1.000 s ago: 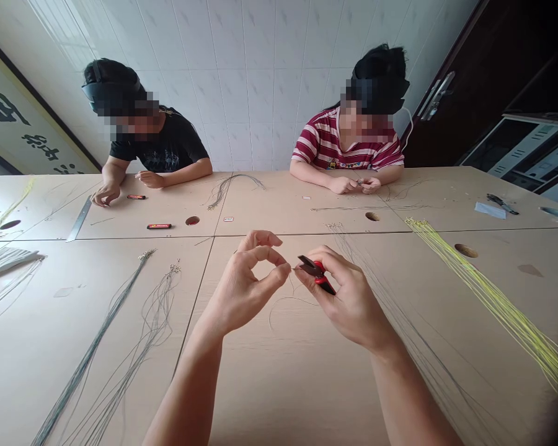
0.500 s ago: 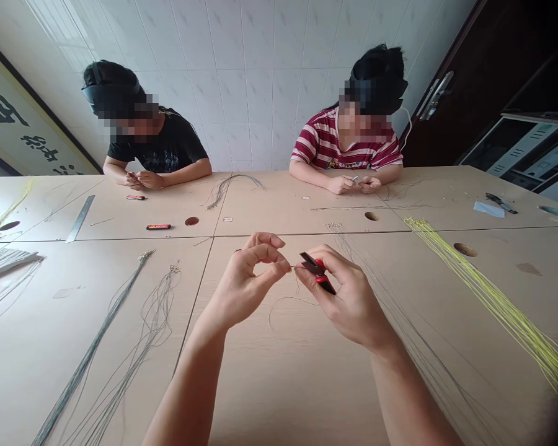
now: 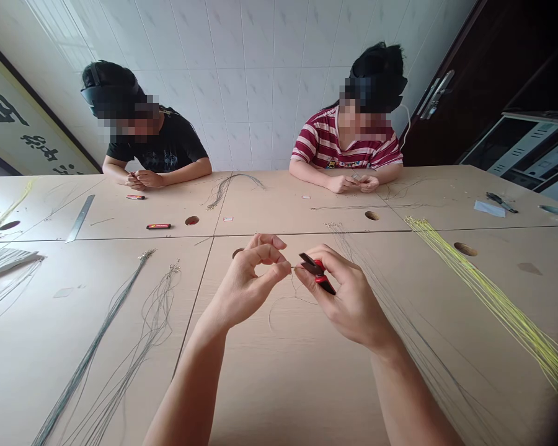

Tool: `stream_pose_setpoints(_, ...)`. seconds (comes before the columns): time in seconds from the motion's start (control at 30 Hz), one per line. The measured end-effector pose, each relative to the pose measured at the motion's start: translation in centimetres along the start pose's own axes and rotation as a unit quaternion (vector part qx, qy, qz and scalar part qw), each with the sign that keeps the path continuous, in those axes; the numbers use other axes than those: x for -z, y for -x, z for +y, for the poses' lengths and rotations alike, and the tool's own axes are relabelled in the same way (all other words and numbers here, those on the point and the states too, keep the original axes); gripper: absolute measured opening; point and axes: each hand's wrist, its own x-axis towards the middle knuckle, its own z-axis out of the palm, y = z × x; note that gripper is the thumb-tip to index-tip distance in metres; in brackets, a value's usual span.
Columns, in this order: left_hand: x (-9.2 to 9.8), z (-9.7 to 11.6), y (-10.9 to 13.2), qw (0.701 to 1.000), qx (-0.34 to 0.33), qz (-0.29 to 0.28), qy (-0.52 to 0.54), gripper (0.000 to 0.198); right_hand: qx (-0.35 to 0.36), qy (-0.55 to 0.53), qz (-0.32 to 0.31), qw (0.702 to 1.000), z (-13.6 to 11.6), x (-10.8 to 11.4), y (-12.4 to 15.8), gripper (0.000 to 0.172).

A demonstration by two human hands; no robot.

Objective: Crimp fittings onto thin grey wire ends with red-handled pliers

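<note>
Between thumb and index finger my left hand (image 3: 253, 279) pinches the end of a thin cord (image 3: 275, 302), its other fingers raised. The cord loops down below both hands toward the right. My right hand (image 3: 346, 294) is closed around pliers (image 3: 320, 266) with red handles and dark jaws pointing up and left. Its thumb and index fingertips also meet close to the cord's end, a short gap from my left fingertips. Any small part at that end is too tiny to make out. To the right of my right hand, thin grey cords (image 3: 400, 310) run along the tabletop.
Grey cord bundles (image 3: 106, 334) lie at left, a yellow cord bundle (image 3: 488, 297) at right. A metal ruler (image 3: 80, 218), a lighter (image 3: 159, 227) and a table hole (image 3: 372, 215) are farther back. Two people (image 3: 158, 145) sit opposite with hands on the table.
My hands hold nearly the same pose. The cord hanging below my fingertips has shifted slightly. The person in the striped shirt has moved their fingers a little.
</note>
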Motion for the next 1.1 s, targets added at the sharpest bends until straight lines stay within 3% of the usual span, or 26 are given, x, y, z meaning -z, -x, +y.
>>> stream_pose_setpoints(0.87, 0.34, 0.27, 0.3, 1.0, 0.003, 0.011, -0.015, 0.019, -0.012, -0.008, -0.009, 1.0, -0.09, 0.03, -0.02, 0.01)
stream_pose_setpoints(1.1, 0.39, 0.12, 0.22, 0.996, -0.074, 0.02, -0.043, 0.005, -0.011, -0.004, -0.01, 1.0, -0.12, 0.03, -0.05, 0.011)
